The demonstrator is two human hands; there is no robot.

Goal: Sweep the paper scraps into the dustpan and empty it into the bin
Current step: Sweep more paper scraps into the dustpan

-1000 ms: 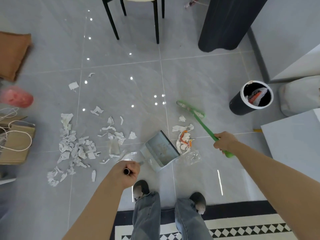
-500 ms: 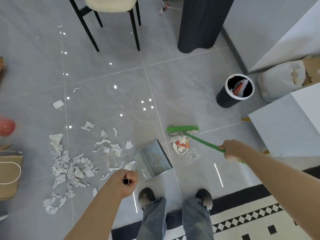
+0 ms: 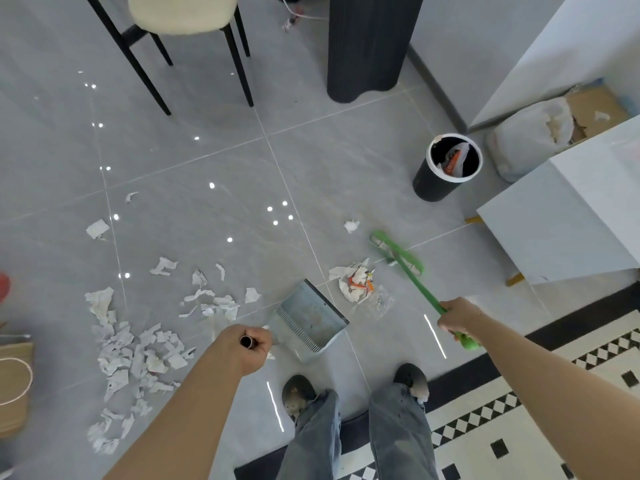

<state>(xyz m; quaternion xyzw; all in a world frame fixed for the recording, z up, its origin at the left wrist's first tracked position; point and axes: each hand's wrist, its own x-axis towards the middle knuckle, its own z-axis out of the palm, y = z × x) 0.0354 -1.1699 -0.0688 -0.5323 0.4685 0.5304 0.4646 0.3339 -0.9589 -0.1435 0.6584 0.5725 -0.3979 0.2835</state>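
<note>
My left hand (image 3: 247, 346) grips the top of the long handle of a grey dustpan (image 3: 311, 320), which stands on the floor in front of my feet. My right hand (image 3: 457, 317) grips the green broom handle; the broom head (image 3: 394, 252) is out to the right of a small pile of paper and wrapper scraps (image 3: 356, 282) lying beside the pan's mouth. A single scrap (image 3: 351, 226) lies farther out. A large spread of white paper scraps (image 3: 138, 341) covers the floor at the left. The black bin (image 3: 446, 168) with a white rim stands at the right.
A chair (image 3: 180, 15) with black legs and a dark ribbed pillar (image 3: 367, 46) stand at the back. White cabinets (image 3: 571, 216) and a filled plastic bag (image 3: 526, 133) close off the right. A paper bag (image 3: 14, 382) sits at the left edge. A checkered rug (image 3: 519, 410) lies under my feet.
The broom head has swung from beside the small pile out to the right and farther away. The view has shifted slightly. The dustpan and my left hand have stayed in place.
</note>
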